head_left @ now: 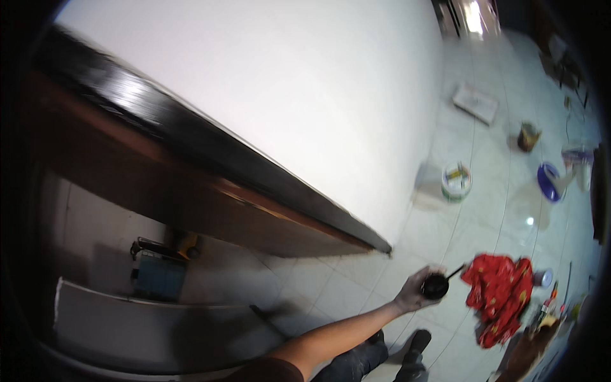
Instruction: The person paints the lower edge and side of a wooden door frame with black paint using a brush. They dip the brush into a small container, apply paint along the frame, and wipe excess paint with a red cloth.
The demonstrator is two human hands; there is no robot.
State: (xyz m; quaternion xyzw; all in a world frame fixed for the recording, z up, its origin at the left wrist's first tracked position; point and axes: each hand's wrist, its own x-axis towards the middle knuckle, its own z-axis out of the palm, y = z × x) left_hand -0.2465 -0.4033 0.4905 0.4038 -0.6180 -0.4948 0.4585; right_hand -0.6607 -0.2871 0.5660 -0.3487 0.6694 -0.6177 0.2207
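While a black band (261, 169) edges the white wall (273, 76), the left hand (414, 291) has its grip closed around a round black container (435, 287), a thin dark stick (456, 272) jutting out, near the crumpled red cloth (499, 296); the right hand's grip I cannot tell.

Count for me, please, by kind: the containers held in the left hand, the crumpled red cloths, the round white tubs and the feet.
Black container in the left hand: 1
Red cloth: 1
White tub: 1
Feet: 2
Total: 5
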